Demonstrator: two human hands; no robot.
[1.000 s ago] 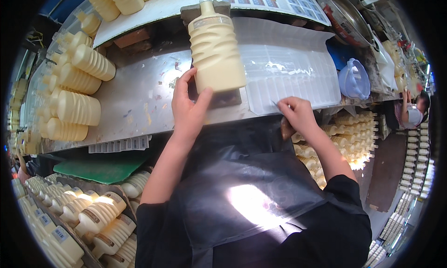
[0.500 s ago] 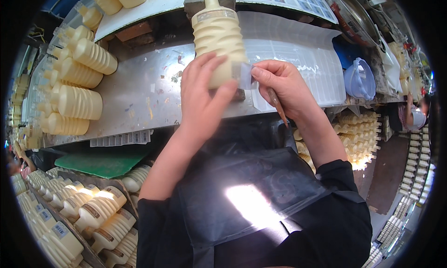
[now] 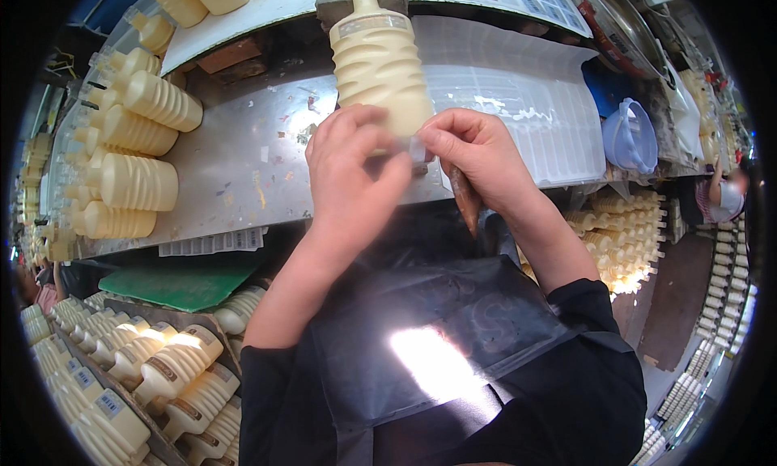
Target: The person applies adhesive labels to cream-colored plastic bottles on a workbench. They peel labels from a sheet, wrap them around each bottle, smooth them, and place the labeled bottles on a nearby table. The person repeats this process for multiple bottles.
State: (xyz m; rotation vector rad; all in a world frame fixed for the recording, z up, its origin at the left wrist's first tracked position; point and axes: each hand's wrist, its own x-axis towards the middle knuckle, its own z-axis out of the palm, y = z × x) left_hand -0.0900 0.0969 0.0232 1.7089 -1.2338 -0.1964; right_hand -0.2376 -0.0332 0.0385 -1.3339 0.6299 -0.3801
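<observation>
A cream-coloured ribbed bottle (image 3: 379, 65) lies on its back in front of me, neck pointing away and base toward me. My left hand (image 3: 350, 171) is at the base's left side, fingers bent and thumb apart, slightly blurred; whether it touches the bottle I cannot tell. At the base's right corner, my right hand (image 3: 486, 160) pinches a small translucent label (image 3: 417, 150) between thumb and forefinger. A brown pointed tool (image 3: 464, 201) is tucked in its other fingers, tip toward me. Part of the label is hidden by the fingertips.
Cream bottles (image 3: 137, 183) lie stacked at the table's left. A clear plastic tray (image 3: 518, 102) lies right of the bottle, with a lilac bucket (image 3: 630, 138) beyond it. Label sheets (image 3: 534, 5) lie on the raised shelf. More bottles (image 3: 174, 365) fill a crate at lower left.
Both hands have moved slightly toward me, down to the bottle's base. The label has come lower and lies less exposed. The brown tool has swung more upright in my right hand.
</observation>
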